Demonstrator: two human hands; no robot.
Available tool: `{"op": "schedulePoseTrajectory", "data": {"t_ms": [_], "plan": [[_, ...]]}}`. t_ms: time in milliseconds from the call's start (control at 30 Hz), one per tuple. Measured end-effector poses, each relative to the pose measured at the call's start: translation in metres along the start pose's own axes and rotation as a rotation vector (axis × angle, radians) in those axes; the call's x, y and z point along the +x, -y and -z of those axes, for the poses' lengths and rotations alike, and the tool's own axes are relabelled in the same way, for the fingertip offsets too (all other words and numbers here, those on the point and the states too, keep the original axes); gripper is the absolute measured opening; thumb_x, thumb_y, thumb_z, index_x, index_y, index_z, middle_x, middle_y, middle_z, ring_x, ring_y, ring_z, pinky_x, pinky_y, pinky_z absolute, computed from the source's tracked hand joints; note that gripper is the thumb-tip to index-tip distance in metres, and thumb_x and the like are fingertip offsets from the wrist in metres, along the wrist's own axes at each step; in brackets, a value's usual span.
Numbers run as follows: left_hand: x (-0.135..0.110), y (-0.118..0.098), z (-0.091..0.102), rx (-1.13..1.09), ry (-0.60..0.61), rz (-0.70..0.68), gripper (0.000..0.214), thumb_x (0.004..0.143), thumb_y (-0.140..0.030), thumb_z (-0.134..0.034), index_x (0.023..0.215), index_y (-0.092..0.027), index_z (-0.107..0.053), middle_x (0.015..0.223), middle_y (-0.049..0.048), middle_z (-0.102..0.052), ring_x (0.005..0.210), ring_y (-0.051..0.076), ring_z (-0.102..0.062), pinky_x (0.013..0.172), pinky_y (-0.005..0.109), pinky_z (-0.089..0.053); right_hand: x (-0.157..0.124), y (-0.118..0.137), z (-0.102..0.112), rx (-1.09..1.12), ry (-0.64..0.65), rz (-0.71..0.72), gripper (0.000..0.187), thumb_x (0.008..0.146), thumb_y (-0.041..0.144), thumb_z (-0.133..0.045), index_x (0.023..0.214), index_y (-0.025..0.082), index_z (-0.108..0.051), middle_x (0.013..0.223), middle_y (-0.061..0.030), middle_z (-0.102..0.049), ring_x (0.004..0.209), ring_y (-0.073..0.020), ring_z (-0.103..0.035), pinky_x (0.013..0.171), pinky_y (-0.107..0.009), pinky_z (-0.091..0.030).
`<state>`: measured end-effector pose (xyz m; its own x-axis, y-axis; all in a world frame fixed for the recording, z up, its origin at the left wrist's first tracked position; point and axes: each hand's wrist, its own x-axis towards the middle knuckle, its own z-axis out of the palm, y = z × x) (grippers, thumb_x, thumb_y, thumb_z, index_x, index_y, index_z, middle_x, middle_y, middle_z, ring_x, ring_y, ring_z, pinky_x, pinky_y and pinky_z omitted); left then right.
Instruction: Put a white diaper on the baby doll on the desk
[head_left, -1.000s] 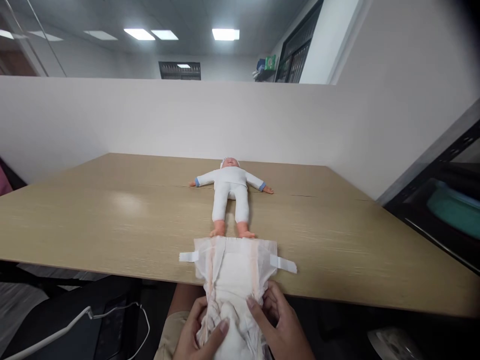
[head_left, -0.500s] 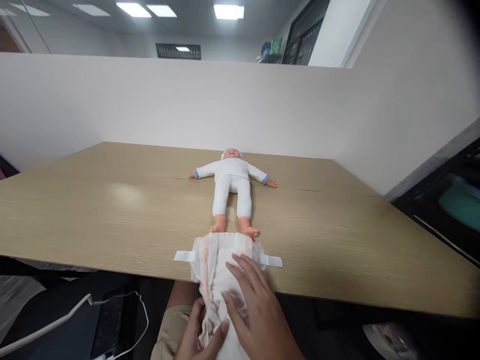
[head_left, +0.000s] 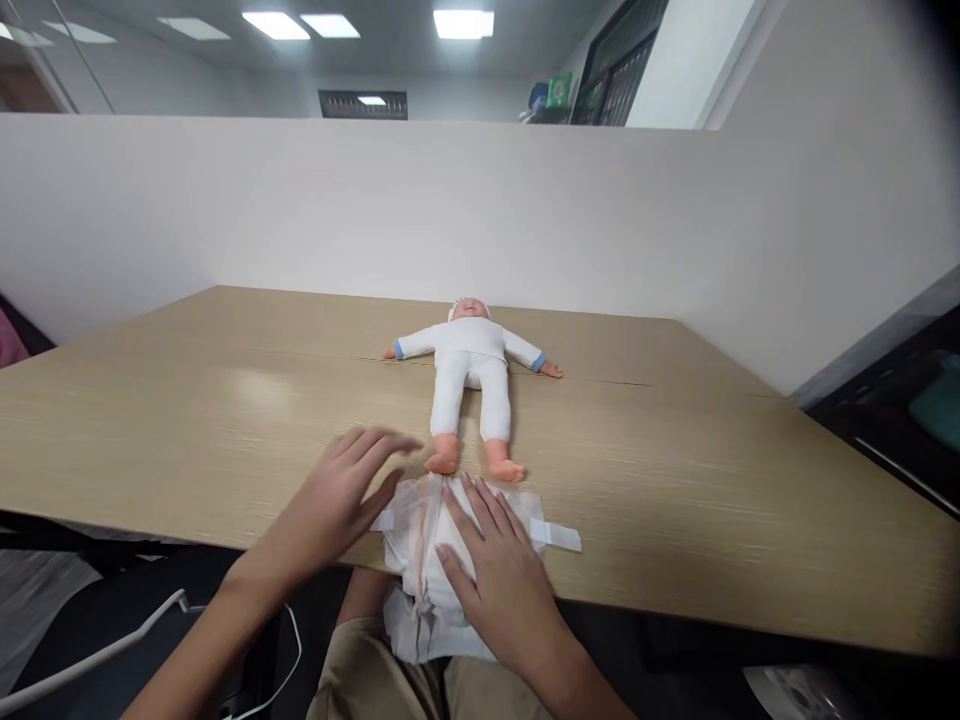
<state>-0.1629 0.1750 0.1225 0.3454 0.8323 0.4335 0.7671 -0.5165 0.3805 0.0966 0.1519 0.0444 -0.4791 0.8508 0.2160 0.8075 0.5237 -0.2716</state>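
Head view: the diaper (head_left: 420, 530) is pinned flat at the near counter (head_left: 675, 500) edge, just below the doll (head_left: 471, 385), by the open right hand (head_left: 499, 570). Nothing is held by the spread left hand (head_left: 337, 500); creases are best smoothed outward.

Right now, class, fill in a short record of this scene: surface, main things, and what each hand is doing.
Surface: wooden table
Doll: doll lies on its back in white clothes, feet toward the near edge
Diaper: white diaper spread at the table's near edge, just short of the doll's feet, its lower part hanging off
Right hand: right hand pressed flat on the diaper
Left hand: left hand open, fingers spread, at the diaper's left side
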Motion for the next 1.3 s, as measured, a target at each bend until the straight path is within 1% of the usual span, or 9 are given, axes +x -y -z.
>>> {"op": "schedulePoseTrajectory", "data": {"t_ms": [67,167,367,467,633,767,933,1133,1300], "plan": [[0.046,0.014,-0.022,0.25,0.051,-0.177,0.067,0.102,-0.006,-0.058,0.164,-0.03,-0.05,0.16,0.0152,-0.061,0.142,0.035,-0.06,0.115,0.051,-0.051,0.001,0.001,0.003,-0.002,-0.003,0.008,0.063,0.114,0.043,-0.052,0.174,0.025,-0.045,0.183,-0.0095,-0.037,0.17,-0.0343,-0.036,0.136,-0.066,-0.039],[0.097,0.03,-0.057,0.48,0.24,-0.433,0.111,0.083,-0.002,-0.08,0.177,-0.034,-0.029,0.182,0.0178,-0.036,0.157,0.041,-0.048,0.118,0.052,-0.048,-0.003,0.003,0.003,-0.02,-0.046,0.013,0.061,0.113,0.042,-0.055,0.171,0.023,-0.05,0.18,-0.0109,-0.041,0.168,-0.0359,-0.039,0.134,-0.068,-0.041],[0.124,0.038,-0.084,0.543,0.355,-0.694,0.139,0.065,-0.009,-0.097,0.178,-0.041,-0.023,0.191,0.0136,-0.011,0.17,0.046,-0.029,0.128,0.057,-0.041,-0.022,0.005,-0.013,-0.041,-0.167,0.013,0.063,0.112,0.02,-0.043,0.174,0.025,-0.043,0.178,-0.006,-0.047,0.162,-0.03,-0.051,0.127,-0.058,-0.054],[0.13,0.041,-0.085,0.509,0.358,-0.737,0.116,0.07,-0.008,-0.093,0.171,-0.036,-0.041,0.19,0.012,-0.018,0.17,0.046,-0.029,0.125,0.058,-0.044,-0.022,0.006,-0.015,-0.016,-0.131,0.007,0.069,0.11,0.02,-0.045,0.178,0.027,-0.035,0.18,-0.0052,-0.043,0.164,-0.0311,-0.048,0.128,-0.061,-0.052],[0.142,0.049,-0.099,0.327,0.25,-0.83,0.037,0.104,-0.015,-0.062,0.138,-0.027,-0.069,0.173,0.0051,-0.055,0.153,0.032,-0.054,0.12,0.049,-0.046,-0.01,0.008,-0.001,0.055,0.058,-0.023,0.077,0.109,0.045,-0.058,0.179,0.026,-0.033,0.185,-0.0048,-0.028,0.171,-0.0359,-0.033,0.134,-0.068,-0.041],[0.149,0.046,-0.108,0.2,0.196,-0.816,0.026,0.112,-0.025,-0.055,0.13,-0.026,-0.074,0.159,0.0073,-0.069,0.133,0.03,-0.065,0.114,0.048,-0.047,0.001,0.002,0.012,0.121,0.188,-0.061,0.077,0.109,0.053,-0.058,0.179,0.032,-0.032,0.187,0.0003,-0.021,0.174,-0.0338,-0.025,0.14,-0.066,-0.029],[0.166,0.034,-0.088,-0.095,0.255,-0.692,0.034,0.108,-0.03,-0.06,0.139,-0.026,-0.071,0.151,0.0089,-0.074,0.128,0.031,-0.064,0.111,0.048,-0.05,0.029,-0.016,0.022,0.198,0.294,-0.073,0.072,0.114,0.065,-0.046,0.178,0.038,-0.03,0.188,0.0051,-0.018,0.176,-0.0262,-0.016,0.144,-0.059,-0.017],[0.203,0.02,-0.045,-0.452,0.171,-0.547,0.032,0.105,-0.03,-0.066,0.136,-0.029,-0.074,0.141,0.0054,-0.078,0.131,0.027,-0.068,0.119,0.048,-0.048,0.081,-0.04,0.013,0.136,0.199,0.014,0.068,0.115,0.053,-0.053,0.176,0.025,-0.04,0.186,-0.0072,-0.029,0.175,-0.027,-0.021,0.144,-0.058,-0.018],[0.224,0.018,-0.022,-0.539,0.176,-0.41,0.043,0.097,-0.035,-0.079,0.138,-0.024,-0.075,0.142,0.0087,-0.077,0.124,0.026,-0.07,0.107,0.041,-0.055,0.129,-0.059,-0.001,0.102,0.125,0.063,0.064,0.116,0.053,-0.052,0.169,0.019,-0.05,0.182,-0.0147,-0.038,0.172,-0.0311,-0.03,0.141,-0.061,-0.024]]}}
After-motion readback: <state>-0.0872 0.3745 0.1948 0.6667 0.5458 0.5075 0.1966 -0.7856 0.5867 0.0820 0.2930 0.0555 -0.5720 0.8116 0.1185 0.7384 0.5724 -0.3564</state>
